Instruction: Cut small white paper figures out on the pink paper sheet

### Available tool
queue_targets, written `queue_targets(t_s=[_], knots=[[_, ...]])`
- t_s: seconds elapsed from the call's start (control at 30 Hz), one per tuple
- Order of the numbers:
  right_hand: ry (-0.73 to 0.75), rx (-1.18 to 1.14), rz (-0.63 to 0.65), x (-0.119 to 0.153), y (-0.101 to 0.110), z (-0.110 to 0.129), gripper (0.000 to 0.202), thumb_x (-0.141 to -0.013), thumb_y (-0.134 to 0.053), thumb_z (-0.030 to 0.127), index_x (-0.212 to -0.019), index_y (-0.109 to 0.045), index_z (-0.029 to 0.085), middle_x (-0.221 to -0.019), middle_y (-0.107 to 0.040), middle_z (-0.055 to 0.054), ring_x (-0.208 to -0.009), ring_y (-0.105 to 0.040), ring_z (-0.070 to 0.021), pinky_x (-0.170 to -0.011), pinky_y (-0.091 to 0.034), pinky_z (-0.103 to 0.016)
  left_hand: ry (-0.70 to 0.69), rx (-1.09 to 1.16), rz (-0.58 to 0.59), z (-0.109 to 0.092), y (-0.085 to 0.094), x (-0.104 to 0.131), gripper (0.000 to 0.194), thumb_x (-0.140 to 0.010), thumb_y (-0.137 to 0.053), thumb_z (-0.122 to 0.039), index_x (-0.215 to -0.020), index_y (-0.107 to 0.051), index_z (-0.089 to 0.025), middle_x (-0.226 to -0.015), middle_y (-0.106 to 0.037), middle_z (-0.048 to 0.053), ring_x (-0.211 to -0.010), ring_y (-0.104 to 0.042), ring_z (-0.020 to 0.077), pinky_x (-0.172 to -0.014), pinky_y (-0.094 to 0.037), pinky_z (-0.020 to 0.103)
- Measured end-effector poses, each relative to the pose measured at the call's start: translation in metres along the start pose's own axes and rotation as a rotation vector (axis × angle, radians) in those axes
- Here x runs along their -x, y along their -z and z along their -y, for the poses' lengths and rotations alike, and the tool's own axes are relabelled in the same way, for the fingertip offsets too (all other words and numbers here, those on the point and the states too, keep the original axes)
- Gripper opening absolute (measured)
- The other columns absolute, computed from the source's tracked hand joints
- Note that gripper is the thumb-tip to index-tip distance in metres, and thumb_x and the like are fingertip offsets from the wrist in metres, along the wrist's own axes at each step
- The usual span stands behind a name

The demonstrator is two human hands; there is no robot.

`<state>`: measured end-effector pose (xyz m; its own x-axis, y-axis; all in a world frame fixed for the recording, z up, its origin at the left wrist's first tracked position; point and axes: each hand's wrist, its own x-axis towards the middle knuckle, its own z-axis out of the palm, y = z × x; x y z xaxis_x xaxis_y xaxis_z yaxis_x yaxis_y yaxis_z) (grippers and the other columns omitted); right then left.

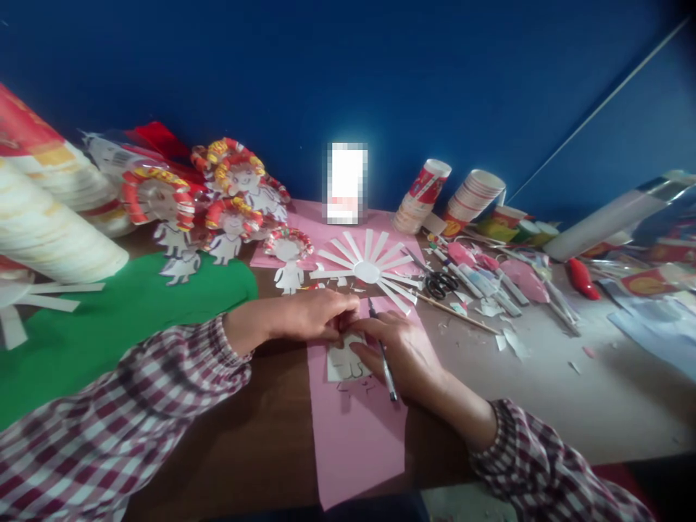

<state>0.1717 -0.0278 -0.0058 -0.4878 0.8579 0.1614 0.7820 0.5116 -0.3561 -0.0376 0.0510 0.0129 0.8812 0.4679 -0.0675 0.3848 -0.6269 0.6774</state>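
Observation:
Both hands meet over a small white paper piece point(340, 362) with dark drawn lines, above a pink paper strip point(359, 449). My left hand point(312, 315) is closed, its curled fingertips pinching the far edge of the white piece. My right hand point(410, 355) holds a slim pen point(388, 373) that runs between its fingers, while its thumb and index finger touch the same piece. The far part of this paper is hidden by my fingers. Just beyond lie a white paper ring of radiating strips point(367, 272) and a paper figure point(289, 275) with a decorated round head.
More paper figures point(225, 243) with red-and-yellow rings stand at left by green sheet point(217, 290) and large cup stacks point(59, 217). Rightward are black scissors point(441, 284), a wooden stick point(462, 313), several markers point(483, 286), paper scraps and cup stacks point(475, 199). A blue wall point(217, 65) rises behind.

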Motion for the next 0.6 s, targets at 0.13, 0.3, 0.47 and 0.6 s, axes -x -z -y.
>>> queue_targets(t_s=[0.13,0.3,0.47,0.6], knots=[[-0.018,0.041,0.058,0.000,0.002,0.001,0.023,-0.090,-0.064,0.033,-0.111,-0.071,0.025,-0.078,-0.063,-0.002,-0.074,-0.057,-0.0173,-0.071,-0.038,-0.028,-0.010,-0.003,-0.011,-0.001,-0.001,-0.001,0.017,-0.075,-0.062,-0.007,-0.085,-0.055,-0.019,-0.081,-0.061,0.000,-0.073,-0.056,0.0133,-0.065,-0.038,0.024],[-0.002,0.081,0.090,-0.002,0.007,0.006,0.021,-0.092,-0.061,0.032,-0.109,-0.071,0.024,-0.077,-0.065,-0.003,-0.073,-0.058,-0.0178,-0.067,-0.036,-0.028,-0.075,0.016,-0.029,0.001,-0.003,0.000,0.015,-0.080,-0.062,-0.008,-0.088,-0.060,-0.020,-0.083,-0.063,-0.001,-0.075,-0.058,0.0127,-0.068,-0.042,0.023],[0.029,0.020,0.053,-0.001,0.005,0.003,0.017,-0.092,-0.061,0.030,-0.103,-0.072,0.024,-0.080,-0.069,-0.003,-0.077,-0.062,-0.0183,-0.068,-0.037,-0.027,-0.170,-0.107,-0.113,-0.004,-0.010,0.013,0.011,-0.091,-0.061,-0.017,-0.082,-0.066,-0.019,-0.086,-0.069,0.001,-0.084,-0.062,0.0149,-0.083,-0.046,0.029],[0.044,0.013,0.048,0.000,0.004,0.001,0.017,-0.092,-0.061,0.028,-0.104,-0.072,0.023,-0.084,-0.073,-0.004,-0.078,-0.064,-0.0191,-0.069,-0.037,-0.028,-0.079,-0.284,-0.330,-0.023,-0.030,0.039,0.013,-0.093,-0.059,-0.021,-0.102,-0.069,-0.020,-0.098,-0.072,0.004,-0.092,-0.064,0.0176,-0.087,-0.048,0.033]])
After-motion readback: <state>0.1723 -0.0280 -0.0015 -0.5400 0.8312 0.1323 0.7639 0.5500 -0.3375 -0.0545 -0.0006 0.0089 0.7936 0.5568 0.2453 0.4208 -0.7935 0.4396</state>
